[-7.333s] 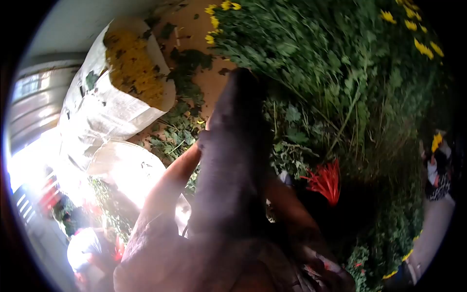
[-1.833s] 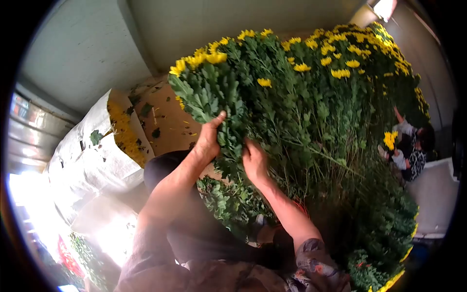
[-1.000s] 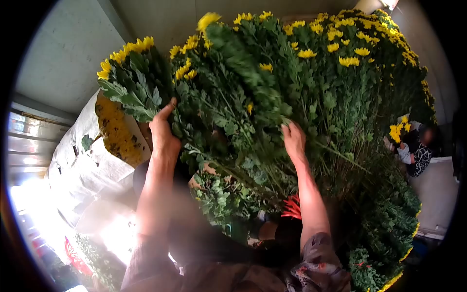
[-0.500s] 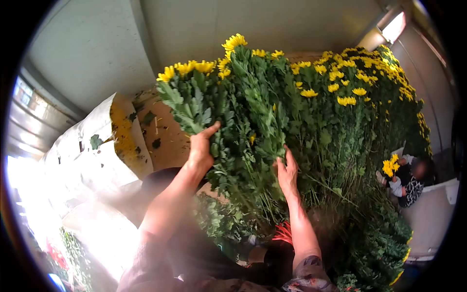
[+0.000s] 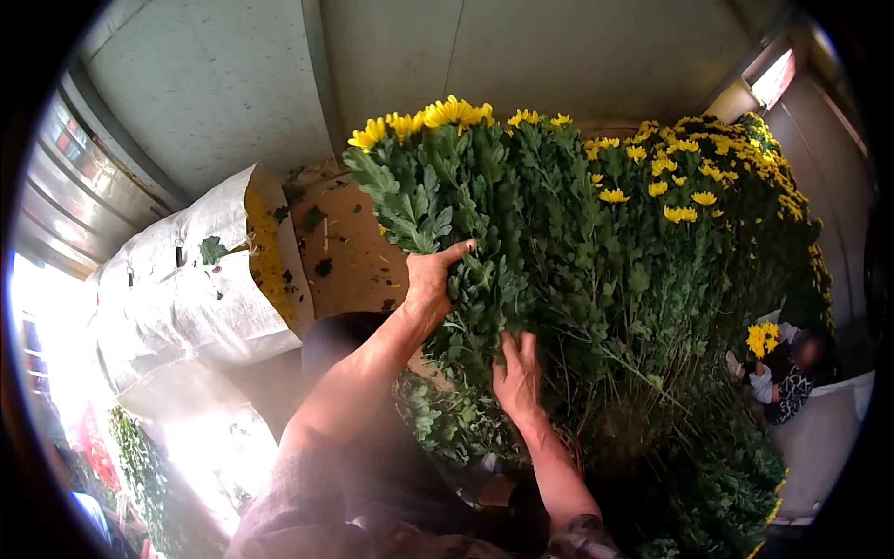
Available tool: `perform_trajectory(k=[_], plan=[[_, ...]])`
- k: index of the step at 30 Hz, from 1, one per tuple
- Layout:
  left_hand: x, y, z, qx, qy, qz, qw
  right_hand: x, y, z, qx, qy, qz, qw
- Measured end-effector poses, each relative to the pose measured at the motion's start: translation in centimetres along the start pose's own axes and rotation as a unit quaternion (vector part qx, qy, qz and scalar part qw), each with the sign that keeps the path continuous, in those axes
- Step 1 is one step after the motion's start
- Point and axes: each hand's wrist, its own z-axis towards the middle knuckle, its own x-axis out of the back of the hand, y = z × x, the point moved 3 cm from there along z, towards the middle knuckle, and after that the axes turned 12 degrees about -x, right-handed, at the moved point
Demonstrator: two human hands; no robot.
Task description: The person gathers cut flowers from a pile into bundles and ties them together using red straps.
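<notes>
My left hand (image 5: 434, 279) is closed around the leafy stems of a bunch of yellow chrysanthemums (image 5: 419, 191), its thumb lying across the leaves. The flower heads are level along the top of the bunch, and the stems run down toward my body. Lower and to the right, my right hand (image 5: 518, 380) grips stems of the same bunch, partly hidden among the leaves. Just right of both hands, a large heap of chrysanthemums (image 5: 643, 270) lies with its yellow heads toward the wall.
A white wrapped bundle of yellow flowers (image 5: 186, 275) lies at left. Leaf scraps litter the brown floor (image 5: 349, 242) beside it. Loose foliage (image 5: 447, 419) lies near my knees. At far right another person (image 5: 792, 377) sits beside a small yellow bunch (image 5: 763, 339).
My right hand has moved left and closer to my left hand, bringing a leafy chrysanthemum stem against the bunch. The flower heads now stand more level. The view has shifted slightly.
</notes>
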Motion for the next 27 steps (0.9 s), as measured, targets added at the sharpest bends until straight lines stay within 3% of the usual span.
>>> perform_trajectory(k=[3,5,7,9,10,12,13,14,16,18,19,21,22,23,24,26,27], plan=[[0.0,-0.6,0.1,0.026,-0.022,0.048,0.998,0.1,-1.1,-0.5,0.024,0.003,-0.030,0.999],[0.5,-1.5,1.1,-0.036,-0.073,0.098,0.992,-0.4,-1.2,-0.9,0.013,-0.022,-0.024,0.999],[-0.3,0.0,0.6,-0.029,-0.046,0.078,0.995,-1.2,0.8,-0.7,0.026,-0.012,-0.064,0.998],[-0.2,1.7,1.0,-0.013,0.008,-0.012,1.000,-0.2,2.6,0.0,-0.044,0.015,-0.123,0.991],[0.4,1.9,1.7,0.003,-0.007,-0.033,0.999,-0.9,5.9,1.0,0.025,0.129,-0.206,0.970],[0.7,1.7,1.8,-0.008,0.031,-0.022,0.999,1.0,7.7,3.7,-0.126,0.022,-0.176,0.976],[0.7,2.2,1.3,-0.013,0.068,-0.012,0.998,2.4,6.7,4.5,-0.139,0.018,-0.243,0.960],[0.4,2.5,0.5,-0.007,0.015,-0.027,1.000,2.6,6.0,5.0,-0.136,0.021,-0.246,0.959],[0.6,1.3,0.7,-0.003,0.026,-0.007,1.000,2.6,3.8,5.7,-0.131,0.075,-0.099,0.984],[0.9,0.1,0.7,0.007,0.028,0.008,1.000,0.9,-0.8,5.7,-0.031,0.034,0.013,0.999],[1.4,-0.2,1.0,0.029,0.042,0.027,0.998,-0.3,-3.0,5.6,-0.166,-0.184,0.058,0.967],[2.2,1.4,0.1,0.084,-0.020,-0.007,0.996,-4.4,-4.8,4.1,-0.180,-0.052,0.216,0.958],[2.8,2.6,0.0,0.074,-0.055,0.000,0.996,-4.5,-6.1,3.9,-0.171,-0.072,0.253,0.950],[1.6,5.7,-2.6,0.068,-0.030,0.063,0.995,-4.6,-7.4,3.6,-0.162,-0.092,0.290,0.939],[2.2,6.6,-3.2,0.042,-0.031,0.083,0.995,-6.5,-7.2,2.8,0.007,0.025,0.177,0.984],[4.2,7.6,-5.0,0.039,-0.040,0.048,0.997,-7.5,-6.9,1.1,0.166,0.129,0.053,0.976],[5.1,7.7,-5.4,0.032,-0.020,0.025,0.999,-6.2,-7.4,1.3,0.125,-0.001,0.183,0.975]])
